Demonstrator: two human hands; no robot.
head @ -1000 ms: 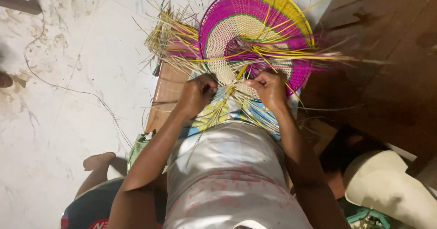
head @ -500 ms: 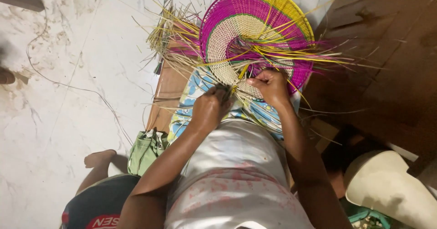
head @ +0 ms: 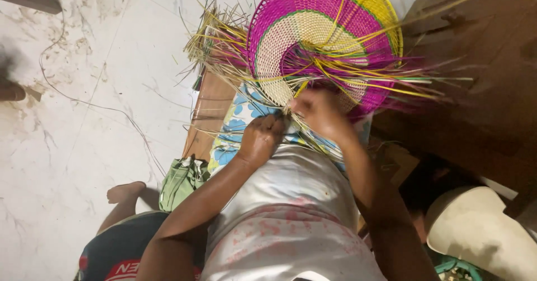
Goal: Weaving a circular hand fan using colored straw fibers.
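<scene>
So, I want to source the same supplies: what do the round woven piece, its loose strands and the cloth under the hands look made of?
The round woven piece looks like dyed plant fibre or thin cane, matt, in magenta, yellow and natural bands with a visible weave. The loose strands seem the same stiff, straw-like strips. The cloth appears to be printed fabric, soft and flat, with blue flowers. Which fibre it is cannot be told.

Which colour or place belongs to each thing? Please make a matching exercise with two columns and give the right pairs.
Things:
1. woven disc
2. green cloth
3. left hand
4. wooden board

Descriptions:
a. lies beside the left forearm
b. magenta, yellow and cream rings
c. brown, under the flowered cloth
d. closed on loose strands at the disc's lower edge

Pairs: 1-b, 2-a, 3-d, 4-c
</scene>
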